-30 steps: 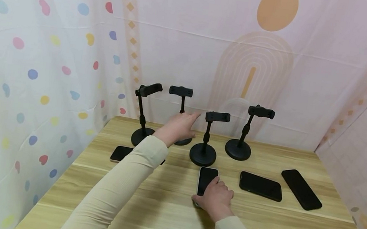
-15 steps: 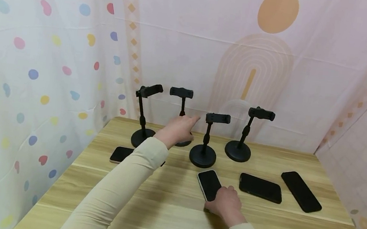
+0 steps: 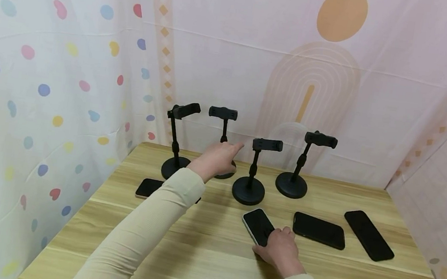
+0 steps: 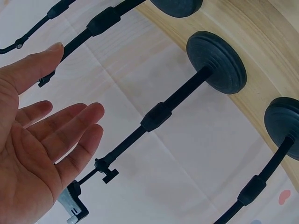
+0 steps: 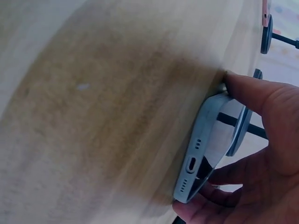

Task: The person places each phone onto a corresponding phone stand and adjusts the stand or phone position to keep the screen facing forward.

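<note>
My right hand (image 3: 283,250) holds a white-edged smartphone (image 3: 257,226) by its lower end, thumb on one long side and fingers on the other. The phone lies slanted on the table, screen up. Its bottom edge (image 5: 190,163) with the charging port shows in the right wrist view. My left hand (image 3: 217,158) reaches over the table with nothing in it, fingers spread loosely, palm visible in the left wrist view. It is in front of a black phone stand (image 3: 223,113), whose pole it partly hides. Another phone stand (image 3: 248,191) stands just right of it.
More black phone stands rise at the back left (image 3: 175,167) and back right (image 3: 291,185). A black phone (image 3: 319,230) and another black phone (image 3: 369,235) lie at right. Under my left forearm, a phone (image 3: 148,188) is partly hidden. Patterned curtains (image 3: 218,54) hang behind the wooden table.
My right hand has swung the phone's lower end to the right, so the phone has turned from nearly straight to slanted. My left hand has stayed almost still.
</note>
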`<state>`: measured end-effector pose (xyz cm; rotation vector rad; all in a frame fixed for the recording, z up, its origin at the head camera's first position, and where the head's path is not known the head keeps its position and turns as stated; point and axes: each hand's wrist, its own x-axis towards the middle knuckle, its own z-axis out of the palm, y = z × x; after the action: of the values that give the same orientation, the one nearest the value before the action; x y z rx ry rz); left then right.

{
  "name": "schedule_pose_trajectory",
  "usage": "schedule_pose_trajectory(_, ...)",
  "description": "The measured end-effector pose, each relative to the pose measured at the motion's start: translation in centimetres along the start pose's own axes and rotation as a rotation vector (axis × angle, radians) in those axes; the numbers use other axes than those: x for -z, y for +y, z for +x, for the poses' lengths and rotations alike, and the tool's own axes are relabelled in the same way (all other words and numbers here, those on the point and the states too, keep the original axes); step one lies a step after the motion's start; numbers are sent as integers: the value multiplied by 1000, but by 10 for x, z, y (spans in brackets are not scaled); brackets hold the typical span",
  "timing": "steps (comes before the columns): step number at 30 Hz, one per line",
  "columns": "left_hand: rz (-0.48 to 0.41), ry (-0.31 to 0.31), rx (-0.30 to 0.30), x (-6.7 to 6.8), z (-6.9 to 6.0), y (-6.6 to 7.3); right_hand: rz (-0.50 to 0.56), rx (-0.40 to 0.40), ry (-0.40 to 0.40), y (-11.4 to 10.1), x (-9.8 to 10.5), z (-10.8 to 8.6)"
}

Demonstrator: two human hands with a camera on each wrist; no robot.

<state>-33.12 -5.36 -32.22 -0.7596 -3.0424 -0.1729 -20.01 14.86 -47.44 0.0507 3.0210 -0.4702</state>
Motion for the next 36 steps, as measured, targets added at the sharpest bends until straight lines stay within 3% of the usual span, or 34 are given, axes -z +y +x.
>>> schedule_pose_trajectory(11, -7, -2, 6, -2, 0, -2, 7, 27, -88, 1, 8, 1)
schedule_pose_trajectory(23, -8, 10, 1, -4, -2, -4, 6, 22, -31, 5, 6, 4)
schedule_pose_trajectory(36, 1, 127, -49, -1, -6, -7, 22, 33, -32, 4, 13, 3)
